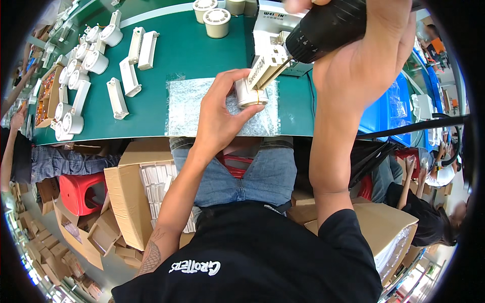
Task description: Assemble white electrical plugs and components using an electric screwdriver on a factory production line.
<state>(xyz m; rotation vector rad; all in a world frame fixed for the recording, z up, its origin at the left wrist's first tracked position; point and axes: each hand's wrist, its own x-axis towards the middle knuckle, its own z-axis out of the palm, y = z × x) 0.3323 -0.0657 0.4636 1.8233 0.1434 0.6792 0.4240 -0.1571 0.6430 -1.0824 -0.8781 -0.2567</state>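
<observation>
My left hand [220,108] grips the round white head [244,97] of a track spotlight, thumb on the near side and fingers on the far side. The spotlight's narrow white housing [263,73] is tilted up and away to the right. My right hand [361,76] is wrapped around a black power screwdriver [326,30]. Its long thin bit [286,65] points down to the left, at the housing; whether the tip touches a screw is hidden. Below the spotlight lies a clear bubble-wrap sheet [189,108] on the green table [151,108].
White spotlights [96,60] and loose housings [129,76] lie to the left. Round white heads [217,22] stand at the back beside a screw feeder [275,22]. A blue bin [399,108] and black cable [414,126] are at right. Cardboard boxes [124,202] flank me; co-workers sit on both sides.
</observation>
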